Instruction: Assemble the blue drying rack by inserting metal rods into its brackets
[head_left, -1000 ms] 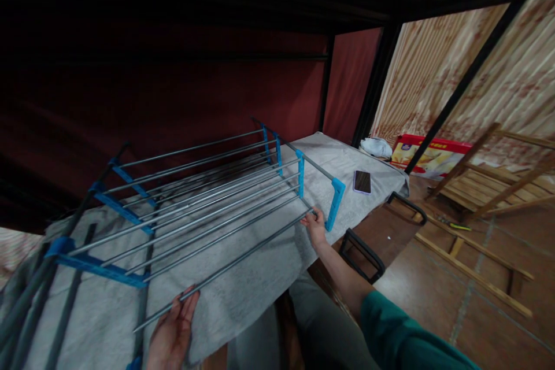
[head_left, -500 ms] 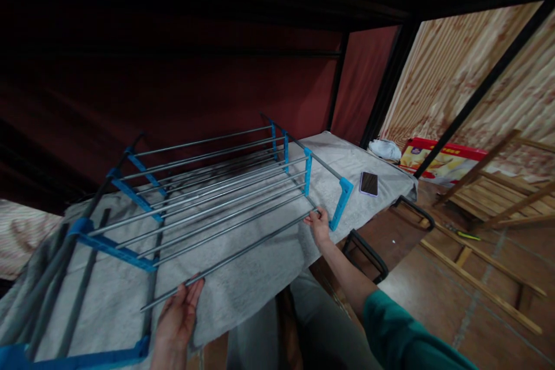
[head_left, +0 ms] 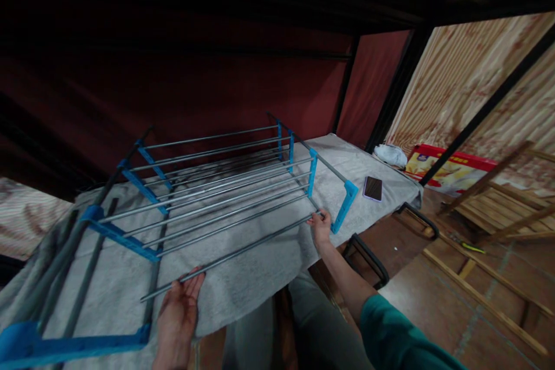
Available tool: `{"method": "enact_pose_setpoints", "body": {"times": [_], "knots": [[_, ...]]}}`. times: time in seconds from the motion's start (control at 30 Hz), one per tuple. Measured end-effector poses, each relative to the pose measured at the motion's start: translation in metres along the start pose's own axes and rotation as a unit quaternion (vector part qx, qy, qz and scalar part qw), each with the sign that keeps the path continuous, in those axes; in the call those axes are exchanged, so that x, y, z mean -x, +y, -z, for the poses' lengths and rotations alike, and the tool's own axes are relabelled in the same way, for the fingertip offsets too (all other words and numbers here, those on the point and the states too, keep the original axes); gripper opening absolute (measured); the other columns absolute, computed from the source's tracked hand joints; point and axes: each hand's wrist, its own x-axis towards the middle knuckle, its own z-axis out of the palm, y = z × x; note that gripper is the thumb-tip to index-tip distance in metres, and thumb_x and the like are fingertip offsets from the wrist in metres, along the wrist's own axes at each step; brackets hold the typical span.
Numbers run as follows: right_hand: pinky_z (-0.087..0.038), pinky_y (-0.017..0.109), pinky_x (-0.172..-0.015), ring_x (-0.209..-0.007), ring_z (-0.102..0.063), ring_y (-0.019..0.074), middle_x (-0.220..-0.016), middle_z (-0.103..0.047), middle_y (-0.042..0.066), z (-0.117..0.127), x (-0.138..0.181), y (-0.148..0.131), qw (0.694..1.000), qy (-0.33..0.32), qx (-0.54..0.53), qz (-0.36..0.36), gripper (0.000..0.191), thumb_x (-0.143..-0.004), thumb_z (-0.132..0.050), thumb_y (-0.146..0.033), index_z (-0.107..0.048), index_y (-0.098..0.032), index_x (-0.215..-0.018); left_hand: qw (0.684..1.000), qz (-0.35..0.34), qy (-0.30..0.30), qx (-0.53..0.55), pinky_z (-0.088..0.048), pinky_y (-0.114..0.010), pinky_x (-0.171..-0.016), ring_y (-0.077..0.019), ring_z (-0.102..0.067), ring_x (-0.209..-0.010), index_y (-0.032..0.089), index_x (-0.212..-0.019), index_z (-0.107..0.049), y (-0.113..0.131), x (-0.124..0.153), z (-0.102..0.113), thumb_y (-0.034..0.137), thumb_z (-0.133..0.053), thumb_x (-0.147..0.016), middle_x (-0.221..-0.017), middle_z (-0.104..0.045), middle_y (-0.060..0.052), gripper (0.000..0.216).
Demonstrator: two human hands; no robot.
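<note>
A thin grey metal rod is held by both hands, low over the grey cloth, in front of a partly assembled rack. My left hand, palm up, has its fingers around the rod near its left end. At the right end my right hand pinches the same rod, close to the blue plastic end bracket. The rack has several parallel rods running between blue connectors on its left and right sides. Another blue bracket lies at the lower left, with grey tubes running from it.
The grey cloth covers the bed-like surface under a dark metal frame. A phone lies on it at the right. Black metal handles stick out by the edge. Wooden pieces, a wooden chair-like frame and a red box are on the floor.
The view has shifted slightly, so the rack and phone appear a little further right. Both hands keep hold of the rod, which has barely moved.
</note>
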Motion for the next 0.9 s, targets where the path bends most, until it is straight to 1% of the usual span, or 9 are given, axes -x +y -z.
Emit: {"method": "enact_pose_setpoints", "body": {"times": [0.17,0.37,0.57,0.67,0.73,0.8,0.9], "knots": [[-0.056,0.029,-0.060,-0.057,-0.058,0.0115,-0.069,-0.052,-0.011,0.004,0.002,-0.004,1.000,-0.007,0.013,0.008,0.055,-0.060,-0.071,-0.040,-0.042,-0.026,-0.104,1.000,-0.005,-0.010,0.024,-0.054,-0.047,-0.096,-0.0204,-0.072,-0.089,0.013,-0.075,-0.058,-0.002,0.005,0.002,0.009,-0.047,-0.090,-0.084,-0.072,-0.009,0.019],[-0.056,0.027,-0.064,-0.058,-0.059,0.0090,-0.072,-0.054,-0.011,0.011,0.004,-0.004,0.999,-0.033,0.021,0.021,0.055,-0.060,-0.074,-0.040,-0.042,-0.026,-0.102,0.998,-0.010,-0.011,0.064,-0.058,-0.043,-0.089,-0.0202,-0.073,-0.086,0.014,-0.077,-0.058,-0.005,0.007,0.004,0.006,-0.046,-0.091,-0.085,-0.072,-0.009,0.020],[-0.057,0.029,-0.064,-0.057,-0.059,0.0090,-0.071,-0.055,-0.011,0.019,-0.003,0.001,0.998,-0.052,0.020,0.016,0.055,-0.057,-0.076,-0.039,-0.042,-0.026,-0.099,0.996,-0.034,-0.024,0.073,-0.059,-0.037,-0.085,-0.0178,-0.073,-0.084,0.015,-0.084,-0.058,-0.006,0.017,0.003,0.011,-0.047,-0.094,-0.086,-0.072,-0.009,0.015],[-0.058,0.030,-0.063,-0.057,-0.059,0.0093,-0.069,-0.054,-0.011,0.024,-0.009,0.004,0.997,-0.062,0.026,0.024,0.053,-0.056,-0.077,-0.037,-0.043,-0.025,-0.094,0.995,-0.044,-0.030,0.089,-0.058,-0.036,-0.085,-0.0176,-0.073,-0.085,0.015,-0.085,-0.056,-0.006,0.019,0.003,0.014,-0.053,-0.093,-0.087,-0.072,-0.009,0.008],[-0.058,0.030,-0.063,-0.055,-0.059,0.0095,-0.066,-0.052,-0.010,0.026,-0.012,0.006,0.996,-0.076,0.031,0.021,0.049,-0.056,-0.078,-0.035,-0.044,-0.024,-0.090,0.994,-0.045,-0.033,0.096,-0.058,-0.035,-0.084,-0.0177,-0.073,-0.085,0.016,-0.089,-0.056,-0.007,0.021,0.003,0.017,-0.056,-0.091,-0.089,-0.072,-0.010,0.003],[-0.058,0.031,-0.064,-0.055,-0.059,0.0099,-0.064,-0.052,-0.010,0.029,-0.014,0.006,0.995,-0.090,0.032,0.018,0.047,-0.056,-0.077,-0.032,-0.044,-0.023,-0.089,0.993,-0.052,-0.033,0.096,-0.058,-0.034,-0.082,-0.0179,-0.073,-0.084,0.016,-0.097,-0.056,-0.005,0.023,0.002,0.020,-0.058,-0.091,-0.090,-0.072,-0.010,0.007],[-0.059,0.033,-0.063,-0.054,-0.059,0.0103,-0.065,-0.052,-0.010,0.031,-0.016,0.007,0.995,-0.090,0.023,0.018,0.048,-0.055,-0.077,-0.030,-0.044,-0.024,-0.088,0.993,-0.076,-0.035,0.089,-0.058,-0.034,-0.078,-0.0182,-0.073,-0.081,0.020,-0.113,-0.052,0.001,0.027,-0.003,0.026,-0.062,-0.090,-0.090,-0.072,-0.009,0.026]]}}
